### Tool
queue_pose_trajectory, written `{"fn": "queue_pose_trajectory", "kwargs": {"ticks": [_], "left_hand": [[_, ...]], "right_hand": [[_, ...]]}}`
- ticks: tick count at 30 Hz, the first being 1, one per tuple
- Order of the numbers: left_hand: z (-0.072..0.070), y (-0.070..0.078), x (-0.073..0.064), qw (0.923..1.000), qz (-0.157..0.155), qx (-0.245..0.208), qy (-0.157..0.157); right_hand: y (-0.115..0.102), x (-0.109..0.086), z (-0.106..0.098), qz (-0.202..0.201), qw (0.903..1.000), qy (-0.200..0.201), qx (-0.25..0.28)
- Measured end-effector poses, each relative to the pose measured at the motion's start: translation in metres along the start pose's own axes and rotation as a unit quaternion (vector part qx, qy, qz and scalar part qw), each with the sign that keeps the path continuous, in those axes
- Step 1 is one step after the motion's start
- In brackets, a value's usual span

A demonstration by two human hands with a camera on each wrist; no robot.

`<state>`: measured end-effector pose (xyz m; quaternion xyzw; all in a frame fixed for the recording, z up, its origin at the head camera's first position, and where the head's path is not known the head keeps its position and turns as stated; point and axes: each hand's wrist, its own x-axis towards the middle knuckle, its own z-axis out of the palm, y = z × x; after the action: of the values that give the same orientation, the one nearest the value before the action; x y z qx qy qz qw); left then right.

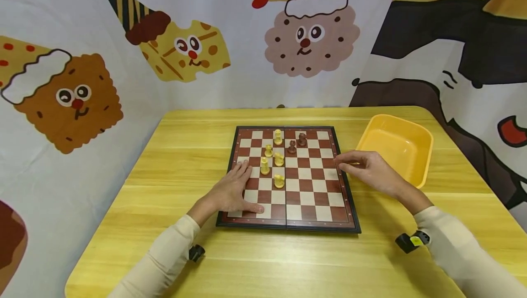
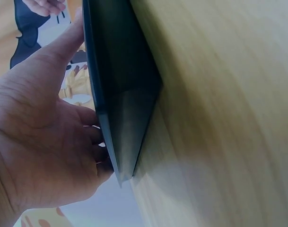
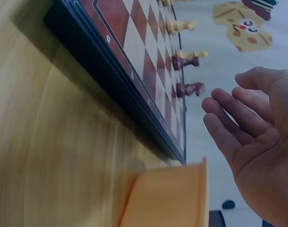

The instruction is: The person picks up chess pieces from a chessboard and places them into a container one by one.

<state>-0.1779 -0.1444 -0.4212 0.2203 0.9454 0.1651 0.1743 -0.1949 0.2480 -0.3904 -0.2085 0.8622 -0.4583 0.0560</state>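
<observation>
A brown-and-white chessboard [image 1: 300, 188] in a black frame lies on the table. My left hand [image 1: 233, 190] rests at its left side, thumb and fingers spread over the squares; in the left wrist view the palm [image 2: 49, 137] is beside the board's dark edge [image 2: 127, 109]. Several cream pieces stand near the fingers, among them a knight [image 1: 279, 181], another knight [image 1: 279, 159] and a tall piece [image 1: 265, 165]. Two brown pieces, a knight [image 1: 302, 139] and a smaller one [image 1: 292, 146], stand farther back. Over the board's right edge hovers my right hand [image 1: 368, 170], fingers loosely bent and holding nothing.
A yellow plastic tray [image 1: 428, 151] stands on the table right of the board, close behind the right hand. The wooden table [image 1: 181, 151] reaches to a cartoon-printed cloth [image 1: 247, 92] at the back. Dark wrist devices [image 1: 407, 243] sit on the sleeves.
</observation>
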Motion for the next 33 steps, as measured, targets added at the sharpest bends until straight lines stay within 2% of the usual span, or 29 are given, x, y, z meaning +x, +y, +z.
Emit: {"fn": "queue_pose_trajectory", "kwargs": {"ticks": [7,11,18,21,29,33], "left_hand": [[0.001,0.003,0.002,0.9999,-0.008,0.008,-0.003],[0.0,0.005,0.002,0.9999,-0.01,0.009,-0.004],[-0.001,0.002,0.001,0.9999,-0.01,0.008,-0.006],[-0.001,0.0,0.0,0.9999,-0.009,0.005,-0.001],[0.002,-0.001,0.001,0.9999,-0.016,0.004,-0.005],[0.002,-0.002,0.001,0.9999,-0.017,0.004,-0.003]], "right_hand": [[-0.006,0.011,0.021,0.011,0.9996,-0.026,-0.009],[-0.006,0.017,0.035,0.003,0.9992,-0.04,-0.009],[-0.008,0.032,0.059,-0.022,0.9989,-0.039,-0.012],[-0.012,0.038,0.072,-0.03,0.9982,-0.052,0.006],[-0.024,0.047,0.096,-0.018,0.9959,-0.088,0.016],[-0.029,0.051,0.103,-0.017,0.9958,-0.089,0.012]]}}
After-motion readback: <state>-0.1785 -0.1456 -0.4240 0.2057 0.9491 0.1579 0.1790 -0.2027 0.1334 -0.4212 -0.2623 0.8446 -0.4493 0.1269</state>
